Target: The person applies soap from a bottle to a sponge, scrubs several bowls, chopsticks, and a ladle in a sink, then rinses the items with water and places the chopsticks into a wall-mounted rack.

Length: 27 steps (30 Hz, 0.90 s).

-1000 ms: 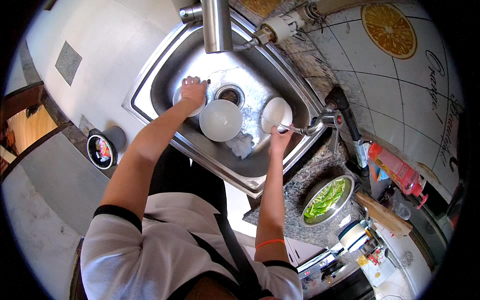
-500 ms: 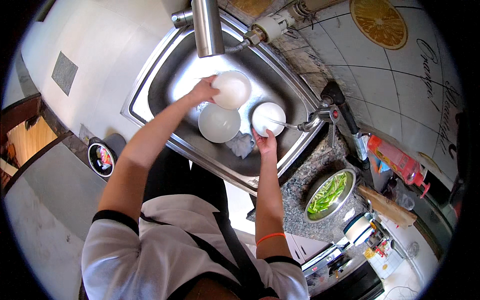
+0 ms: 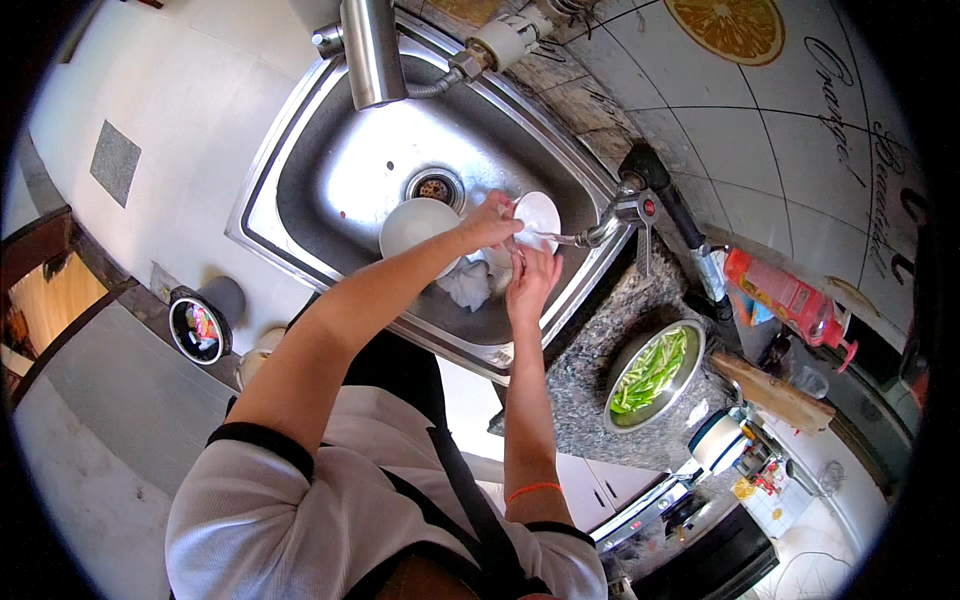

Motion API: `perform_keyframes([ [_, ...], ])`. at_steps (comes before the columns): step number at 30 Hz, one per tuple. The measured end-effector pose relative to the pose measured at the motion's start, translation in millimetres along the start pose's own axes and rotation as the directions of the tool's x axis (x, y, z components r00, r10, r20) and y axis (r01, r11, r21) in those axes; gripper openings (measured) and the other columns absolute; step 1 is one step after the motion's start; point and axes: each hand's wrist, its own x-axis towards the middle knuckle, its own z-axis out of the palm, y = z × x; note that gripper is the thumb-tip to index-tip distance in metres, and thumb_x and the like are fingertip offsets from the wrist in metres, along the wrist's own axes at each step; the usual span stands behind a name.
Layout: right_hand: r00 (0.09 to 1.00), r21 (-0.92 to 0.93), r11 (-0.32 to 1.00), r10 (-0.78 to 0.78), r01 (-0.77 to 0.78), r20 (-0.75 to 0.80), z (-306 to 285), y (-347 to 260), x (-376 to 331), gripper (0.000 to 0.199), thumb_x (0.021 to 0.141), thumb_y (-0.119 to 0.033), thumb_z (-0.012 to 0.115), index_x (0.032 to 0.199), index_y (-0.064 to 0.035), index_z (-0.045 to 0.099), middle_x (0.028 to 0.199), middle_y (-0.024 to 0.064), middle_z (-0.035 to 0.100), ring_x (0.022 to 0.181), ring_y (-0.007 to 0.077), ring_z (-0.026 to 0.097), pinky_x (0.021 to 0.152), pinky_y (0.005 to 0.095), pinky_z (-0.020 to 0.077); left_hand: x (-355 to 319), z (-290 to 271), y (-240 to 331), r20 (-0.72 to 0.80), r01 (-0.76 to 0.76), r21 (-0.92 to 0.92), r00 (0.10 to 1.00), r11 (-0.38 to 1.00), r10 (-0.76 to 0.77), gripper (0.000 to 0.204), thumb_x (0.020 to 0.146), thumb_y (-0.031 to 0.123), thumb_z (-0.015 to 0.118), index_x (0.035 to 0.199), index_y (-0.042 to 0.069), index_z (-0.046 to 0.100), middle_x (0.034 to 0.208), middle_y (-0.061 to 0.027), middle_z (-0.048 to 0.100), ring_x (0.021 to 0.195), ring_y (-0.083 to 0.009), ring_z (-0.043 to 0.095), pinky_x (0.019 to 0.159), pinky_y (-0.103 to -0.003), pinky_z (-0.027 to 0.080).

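Note:
A small white bowl [image 3: 538, 218] is tilted under the water stream from the tap [image 3: 628, 215], at the right side of the steel sink [image 3: 330, 170]. My left hand [image 3: 488, 224] grips its left edge, fingers closed. From below, my right hand [image 3: 533, 284] holds its near rim, with the fingertips partly hidden. A larger white bowl [image 3: 408, 226] rests in the sink, partly covered by my left forearm. Near it on the sink floor lies a wet pale grey cloth [image 3: 466, 286]. Something white shows between the cloth and my hands, too covered to identify.
The open drain [image 3: 436, 188] lies beyond the larger bowl. A steel bowl of cut green vegetables [image 3: 655, 375] stands on the granite counter at right, near a red pump bottle [image 3: 790, 300]. A metal cylindrical fixture [image 3: 372, 60] overhangs the sink's far edge. A dark cup [image 3: 200, 325] stands left.
My left hand has moved right and nearer, joining my right hand at the tap. Earlier each hand held a separate bowl; now both are on one. The drain has come into sight.

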Motion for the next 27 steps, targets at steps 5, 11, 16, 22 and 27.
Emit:
perform_keyframes([
  [5, 0.862, 0.956, -0.105, 0.414, -0.274, 0.292, 21, 11, 16, 0.022, 0.083, -0.011, 0.046, 0.104, -0.0081, 0.047, 0.100, 0.0032, 0.053, 0.090, 0.0118, 0.049, 0.079, 0.0274, 0.0393, 5, 1, 13, 0.042, -0.226, 0.221, 0.974, 0.949, 0.222, 0.056, 0.071, 0.042, 0.056, 0.106, 0.001, 0.042, 0.090, -0.0198, 0.052, 0.080, -0.0276, 0.052, 0.071, -0.034, 0.042],
  [11, 0.814, 0.743, -0.645, 0.327, -0.179, 0.481, 24, 12, 24, 0.024, 0.083, -0.011, 0.042, 0.107, -0.0074, 0.042, 0.110, 0.0083, 0.047, 0.099, 0.0209, 0.047, 0.087, 0.0340, 0.0388, -17, -18, -8, -0.175, -0.323, 0.422, 0.887, 0.847, 0.426, 0.053, 0.072, 0.039, 0.056, 0.107, 0.002, 0.044, 0.095, -0.0208, 0.050, 0.094, -0.0310, 0.046, 0.081, -0.036, 0.036],
  [16, 0.830, 0.762, -0.584, 0.253, -0.278, 0.497, 26, -15, 28, 0.034, 0.084, -0.012, 0.042, 0.116, -0.0046, 0.036, 0.113, 0.0092, 0.046, 0.099, 0.0201, 0.047, 0.088, 0.0315, 0.0365, -14, -22, -15, -0.139, -0.430, 0.158, 0.881, 0.889, 0.452, 0.055, 0.071, 0.035, 0.059, 0.108, -0.002, 0.042, 0.102, -0.0170, 0.049, 0.093, -0.0212, 0.047, 0.080, -0.032, 0.037],
  [22, 0.834, 0.595, 0.656, 0.098, -0.464, 0.543, 2, -48, 24, 0.028, 0.081, -0.009, 0.048, 0.109, -0.0057, 0.046, 0.100, 0.0082, 0.054, 0.090, 0.0171, 0.050, 0.079, 0.0255, 0.0376, -37, -40, 5, 0.131, 0.152, -0.291, 0.984, 0.945, -0.118, 0.056, 0.069, 0.028, 0.059, 0.113, 0.001, 0.037, 0.090, -0.0095, 0.052, 0.080, -0.0157, 0.052, 0.063, -0.031, 0.046],
  [27, 0.862, 0.662, 0.555, 0.280, -0.504, 0.422, 23, -11, -17, 0.028, 0.073, -0.011, 0.055, 0.098, -0.0012, 0.046, 0.094, 0.0178, 0.054, 0.087, 0.0279, 0.052, 0.075, 0.0337, 0.0401, -50, -65, -31, 0.018, -0.023, -0.185, 0.999, 0.982, 0.026, 0.054, 0.068, 0.022, 0.051, 0.117, 0.004, 0.034, 0.095, -0.0134, 0.049, 0.079, -0.0196, 0.050, 0.064, -0.033, 0.046],
])
